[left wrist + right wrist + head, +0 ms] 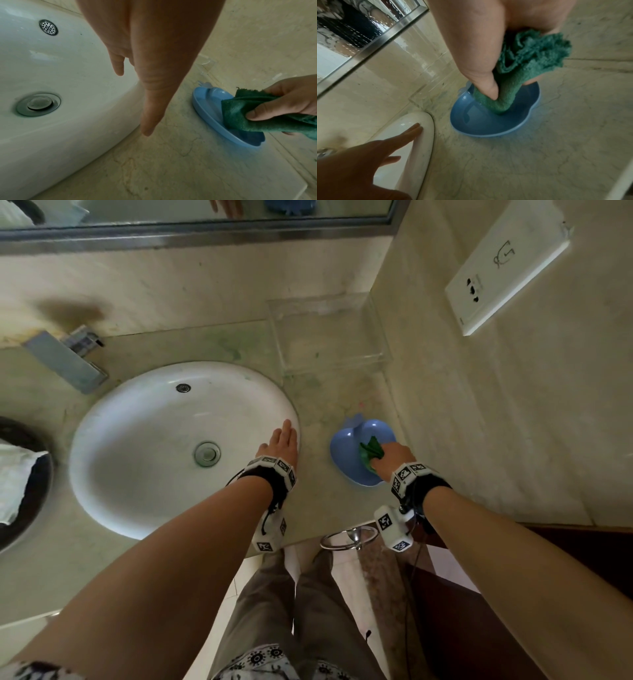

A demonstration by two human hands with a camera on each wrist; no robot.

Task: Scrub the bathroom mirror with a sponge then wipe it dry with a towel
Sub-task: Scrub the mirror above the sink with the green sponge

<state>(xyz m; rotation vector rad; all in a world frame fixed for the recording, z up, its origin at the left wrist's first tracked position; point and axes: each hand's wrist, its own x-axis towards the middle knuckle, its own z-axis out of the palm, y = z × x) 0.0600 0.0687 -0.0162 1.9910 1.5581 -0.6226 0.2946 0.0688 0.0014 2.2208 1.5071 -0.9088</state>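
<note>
A beige marble counter (329,508) fills most of the head view, with beige marble wall above and to the right. A round white ceramic sink (137,422) is set into it at centre left, steel drain in the middle. A steel-framed mirror (191,231) runs along the top edge; water drops are seen on it in the right wrist view. A chrome faucet (65,357) sits at upper left, a clear acrylic tray (329,337) at upper centre, a white wall socket plate (507,268) at upper right. A small blue plastic dish (346,453) lies on the counter just right of the sink. The green scouring sponge cloth (513,83) is held bunched in the right hand (394,457), pinched between thumb and curled fingers; its long axis runs down from the fist, lower end touching the dish floor. The left hand (284,443) is laid on the sink's right rim, fingers straight and together, holding nothing, pointing to the frame top.
</note>
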